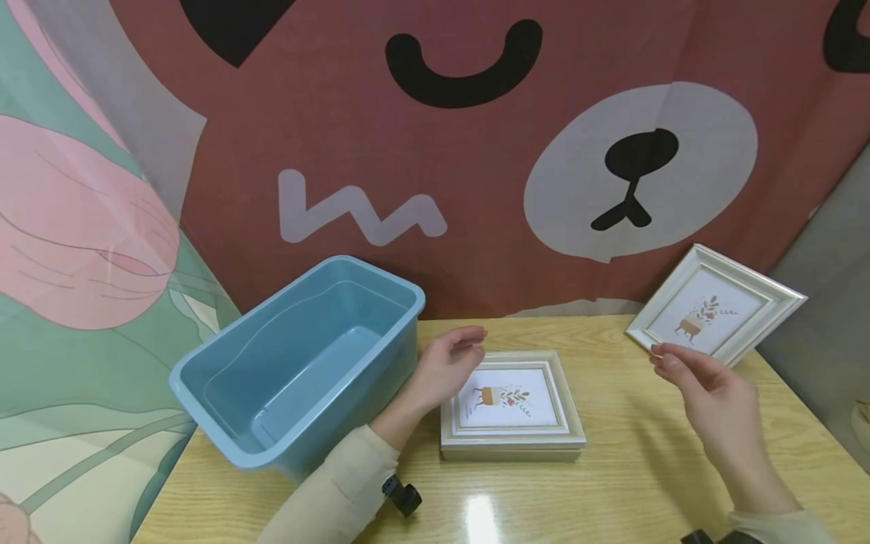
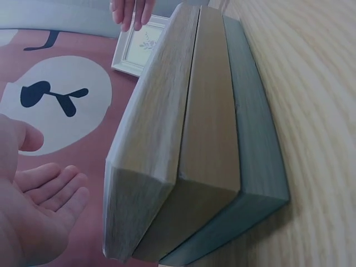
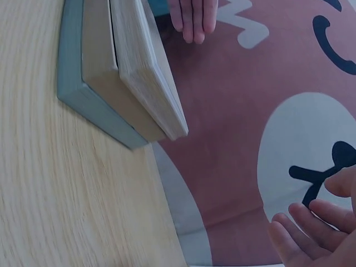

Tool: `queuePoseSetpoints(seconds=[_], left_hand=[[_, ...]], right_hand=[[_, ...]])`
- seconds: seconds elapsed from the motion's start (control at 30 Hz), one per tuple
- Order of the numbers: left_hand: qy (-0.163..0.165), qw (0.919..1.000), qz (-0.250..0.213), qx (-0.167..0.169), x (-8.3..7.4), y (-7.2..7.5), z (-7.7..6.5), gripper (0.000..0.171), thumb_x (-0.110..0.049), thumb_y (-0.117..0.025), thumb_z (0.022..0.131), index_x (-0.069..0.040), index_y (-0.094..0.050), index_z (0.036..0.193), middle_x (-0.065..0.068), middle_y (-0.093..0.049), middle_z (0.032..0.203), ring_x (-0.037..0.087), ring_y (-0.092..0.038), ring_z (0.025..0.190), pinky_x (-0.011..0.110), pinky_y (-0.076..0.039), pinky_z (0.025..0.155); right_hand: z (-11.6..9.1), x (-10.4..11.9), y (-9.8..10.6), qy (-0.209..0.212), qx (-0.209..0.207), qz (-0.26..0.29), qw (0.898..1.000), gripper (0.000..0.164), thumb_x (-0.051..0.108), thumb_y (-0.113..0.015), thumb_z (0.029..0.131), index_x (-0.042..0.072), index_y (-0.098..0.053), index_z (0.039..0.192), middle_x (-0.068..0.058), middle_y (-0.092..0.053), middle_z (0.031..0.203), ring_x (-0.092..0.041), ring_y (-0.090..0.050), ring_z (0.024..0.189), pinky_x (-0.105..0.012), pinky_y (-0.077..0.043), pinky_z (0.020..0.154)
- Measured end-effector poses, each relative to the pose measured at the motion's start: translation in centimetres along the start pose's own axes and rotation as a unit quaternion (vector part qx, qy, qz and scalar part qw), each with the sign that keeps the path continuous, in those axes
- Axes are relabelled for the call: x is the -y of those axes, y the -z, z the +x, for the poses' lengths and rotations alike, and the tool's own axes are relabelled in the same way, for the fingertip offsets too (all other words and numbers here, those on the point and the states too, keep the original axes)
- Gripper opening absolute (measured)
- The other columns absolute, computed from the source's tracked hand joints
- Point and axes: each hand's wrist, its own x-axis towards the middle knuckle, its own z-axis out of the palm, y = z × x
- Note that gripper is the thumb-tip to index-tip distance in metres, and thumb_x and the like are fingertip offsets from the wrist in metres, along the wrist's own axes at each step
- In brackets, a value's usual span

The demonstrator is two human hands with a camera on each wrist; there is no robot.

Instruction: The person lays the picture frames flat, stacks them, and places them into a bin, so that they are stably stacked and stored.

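Observation:
A stack of three picture frames lies on the wooden table. Its top white frame [image 1: 511,400] shows a drawing of a potted plant; in the left wrist view a tan frame [image 2: 208,122] and a grey-green one [image 2: 257,130] sit beneath. My left hand [image 1: 447,369] hovers by the stack's left edge, fingers loosely bent, holding nothing. To the right, my right hand [image 1: 722,400] is raised over the table with its fingers relaxed and nothing in them. Behind it, another white picture frame [image 1: 703,306] with a similar drawing leans at a tilt against the cloth, its lower edge partly hidden by that hand.
A blue plastic bin [image 1: 292,363] with nothing inside stands left of the stack, beside my left forearm. A cloth backdrop [image 1: 340,121] with a bear print hangs along the table's back edge. A grey wall [image 1: 825,302] borders the right side.

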Motion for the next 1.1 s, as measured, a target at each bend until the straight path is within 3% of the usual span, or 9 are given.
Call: queuePoseSetpoints(seconds=[0.2,0.4,0.7,1.0,1.1], left_hand=[[0.007,0.9998,0.016,0.005,-0.6,-0.5,0.2,0.040,-0.016,-0.062,0.106,-0.003,-0.067,0.143,0.014,-0.071,0.144,0.032,-0.065,0.138,0.048,-0.051,0.120],[0.010,0.9997,0.015,0.015,-1.0,-1.0,0.4,0.041,-0.019,-0.063,0.106,-0.006,-0.066,0.145,0.011,-0.070,0.145,0.031,-0.063,0.140,0.048,-0.049,0.122],[-0.008,0.9992,0.017,0.036,-1.3,-1.6,0.8,0.043,-0.019,-0.063,0.106,-0.005,-0.064,0.147,0.012,-0.069,0.146,0.031,-0.062,0.141,0.047,-0.049,0.123],[-0.019,0.9982,0.009,0.056,-1.8,-2.1,1.2,0.045,-0.021,-0.063,0.106,-0.005,-0.062,0.149,0.010,-0.068,0.147,0.029,-0.062,0.140,0.045,-0.049,0.122],[-0.022,0.9979,0.005,0.060,-2.0,-2.3,1.3,0.045,-0.019,-0.063,0.106,-0.004,-0.061,0.148,0.012,-0.068,0.147,0.030,-0.062,0.140,0.044,-0.050,0.122]], right_hand=[[0.4,-0.5,1.3,-0.015,-0.008,0.030,0.999,0.026,0.018,-0.065,0.109,0.007,-0.076,0.130,0.032,-0.077,0.109,0.012,-0.074,0.092,-0.002,-0.054,0.083],[0.9,-0.6,2.4,-0.026,-0.025,0.026,0.999,0.023,0.019,-0.065,0.109,0.017,-0.078,0.128,0.035,-0.076,0.106,0.015,-0.073,0.090,0.000,-0.050,0.080],[1.7,-0.7,3.5,-0.032,-0.042,0.141,0.989,0.022,0.010,-0.066,0.107,0.024,-0.080,0.114,0.025,-0.081,0.103,0.010,-0.076,0.087,-0.003,-0.056,0.079],[2.5,-0.5,4.6,-0.066,-0.076,0.105,0.989,0.026,0.012,-0.063,0.109,0.033,-0.077,0.107,0.032,-0.077,0.098,0.012,-0.074,0.082,-0.001,-0.054,0.077],[2.6,-0.5,5.1,-0.065,-0.084,0.127,0.986,0.029,0.010,-0.062,0.109,0.034,-0.077,0.104,0.030,-0.078,0.097,0.011,-0.075,0.081,-0.002,-0.055,0.076]])
